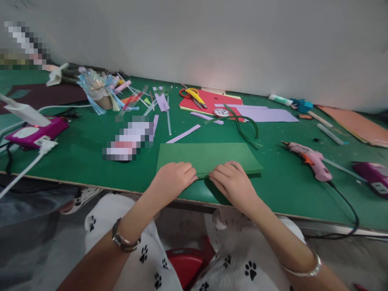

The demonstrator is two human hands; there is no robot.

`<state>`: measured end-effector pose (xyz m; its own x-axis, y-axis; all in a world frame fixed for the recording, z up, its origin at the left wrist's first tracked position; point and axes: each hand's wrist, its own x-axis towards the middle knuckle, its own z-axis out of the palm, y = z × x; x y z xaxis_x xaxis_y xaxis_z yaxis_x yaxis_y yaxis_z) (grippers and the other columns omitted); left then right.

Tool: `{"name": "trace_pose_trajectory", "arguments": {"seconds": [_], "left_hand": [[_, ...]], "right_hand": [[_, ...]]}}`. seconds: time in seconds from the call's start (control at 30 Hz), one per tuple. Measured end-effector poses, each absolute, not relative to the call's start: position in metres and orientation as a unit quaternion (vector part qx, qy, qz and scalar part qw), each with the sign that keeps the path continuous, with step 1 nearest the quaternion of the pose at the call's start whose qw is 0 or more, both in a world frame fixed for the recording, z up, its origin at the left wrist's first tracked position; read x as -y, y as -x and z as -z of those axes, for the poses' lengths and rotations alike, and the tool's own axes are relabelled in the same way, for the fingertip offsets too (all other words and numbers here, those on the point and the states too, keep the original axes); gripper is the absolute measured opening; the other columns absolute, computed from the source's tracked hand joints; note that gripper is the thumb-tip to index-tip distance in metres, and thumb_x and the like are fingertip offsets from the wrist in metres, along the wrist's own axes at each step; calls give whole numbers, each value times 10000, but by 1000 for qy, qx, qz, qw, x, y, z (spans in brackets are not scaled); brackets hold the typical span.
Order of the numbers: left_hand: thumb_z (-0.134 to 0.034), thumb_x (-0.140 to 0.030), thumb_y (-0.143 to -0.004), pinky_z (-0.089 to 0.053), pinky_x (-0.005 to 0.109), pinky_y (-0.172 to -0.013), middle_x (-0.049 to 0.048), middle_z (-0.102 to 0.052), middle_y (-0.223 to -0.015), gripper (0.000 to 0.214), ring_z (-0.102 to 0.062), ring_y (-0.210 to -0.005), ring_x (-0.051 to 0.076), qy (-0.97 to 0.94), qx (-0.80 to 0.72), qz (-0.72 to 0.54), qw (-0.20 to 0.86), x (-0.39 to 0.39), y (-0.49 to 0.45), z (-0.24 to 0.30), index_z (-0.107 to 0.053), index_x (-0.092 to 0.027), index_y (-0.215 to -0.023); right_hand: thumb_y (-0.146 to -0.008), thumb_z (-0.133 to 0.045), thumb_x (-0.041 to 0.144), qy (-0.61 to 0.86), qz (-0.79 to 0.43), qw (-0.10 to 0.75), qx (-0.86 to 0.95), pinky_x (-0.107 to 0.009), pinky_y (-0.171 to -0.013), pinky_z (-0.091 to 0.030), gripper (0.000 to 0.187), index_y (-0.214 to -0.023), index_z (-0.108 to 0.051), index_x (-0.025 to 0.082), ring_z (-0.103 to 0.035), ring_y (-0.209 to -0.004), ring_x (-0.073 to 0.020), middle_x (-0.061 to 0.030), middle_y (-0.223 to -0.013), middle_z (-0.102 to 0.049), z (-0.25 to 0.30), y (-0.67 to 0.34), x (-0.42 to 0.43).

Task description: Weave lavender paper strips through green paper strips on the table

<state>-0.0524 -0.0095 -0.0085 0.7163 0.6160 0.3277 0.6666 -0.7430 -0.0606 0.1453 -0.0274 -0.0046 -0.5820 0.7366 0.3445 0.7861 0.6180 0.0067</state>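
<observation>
head view: left hand (pixel 174 178) and right hand (pixel 232 182), both in near-closed pinches on green paper (pixel 207 155) along its near edge

Over by the wall (pixel 242 44), scissors (pixel 196 97) rest on red paper (pixel 228 100); a pink glue gun (pixel 313 160) lies near a power strip (pixel 372 178).

No readable lettering or numbers, the dark marks on the round white disc (pixel 221 112) illegible.
</observation>
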Motion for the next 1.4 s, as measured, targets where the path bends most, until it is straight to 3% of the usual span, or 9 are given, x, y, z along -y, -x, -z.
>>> {"name": "trace_pose_trajectory", "arguments": {"seconds": [0.13, 0.3, 0.47, 0.7, 0.97, 1.4], "left_hand": [[-361, -249, -919, -340, 252, -554, 9, -569, -704, 275, -520, -635, 135, 929, 326, 172, 30, 14, 61, 10, -560, -158, -753], [-339, -250, -926, -356, 241, -579, 9, -574, -700, 318, -522, -651, 126, 910, 356, 210, -34, 16, 66, 12, -554, -151, -714], [-365, -278, -917, -330, 257, -563, -2, -563, -651, 328, -499, -595, 130, 906, 358, 225, -21, 15, 61, 12, -548, -156, -673], [-507, -263, -852, -337, 208, -535, -18, -546, -671, 227, -507, -607, 105, 864, 438, 219, -118, 17, 62, 9, -546, -154, -657], [-555, -235, -817, -320, 207, -525, -25, -522, -658, 187, -483, -584, 102, 854, 480, 165, -114, 16, 57, 2, -532, -155, -650], [-551, -299, -819, -282, 227, -518, -13, -576, -647, 213, -496, -597, 125, 824, 538, 137, -110, 19, 64, 4, -542, -168, -651]], "right_hand": [[-893, -384, 194, 411, 41, 139, 900, -267, -608, -320, 274, -724, -599, 190, -482, -650, -148, -39, -699, -590, 2, -158, 30], [-901, -362, 230, 441, 31, 143, 885, -277, -626, -351, 287, -747, -598, 180, -511, -690, -158, -58, -743, -599, 0, -164, 34], [-899, -368, 239, 414, -17, 151, 897, -278, -635, -382, 263, -816, -611, 179, -504, -713, -163, -64, -763, -593, 0, -147, 32], [-886, -404, 229, 421, -53, 176, 888, -246, -616, -376, 231, -744, -579, 176, -499, -687, -147, -39, -703, -566, 3, -140, 21], [-851, -476, 244, 438, 2, 142, 888, -244, -576, -322, 195, -688, -554, 172, -477, -651, -147, -25, -656, -544, 3, -135, 17], [-829, -495, 198, 448, -44, 71, 890, -238, -583, -292, 142, -699, -543, 162, -466, -660, -135, -23, -675, -556, -4, -132, 11]]}}
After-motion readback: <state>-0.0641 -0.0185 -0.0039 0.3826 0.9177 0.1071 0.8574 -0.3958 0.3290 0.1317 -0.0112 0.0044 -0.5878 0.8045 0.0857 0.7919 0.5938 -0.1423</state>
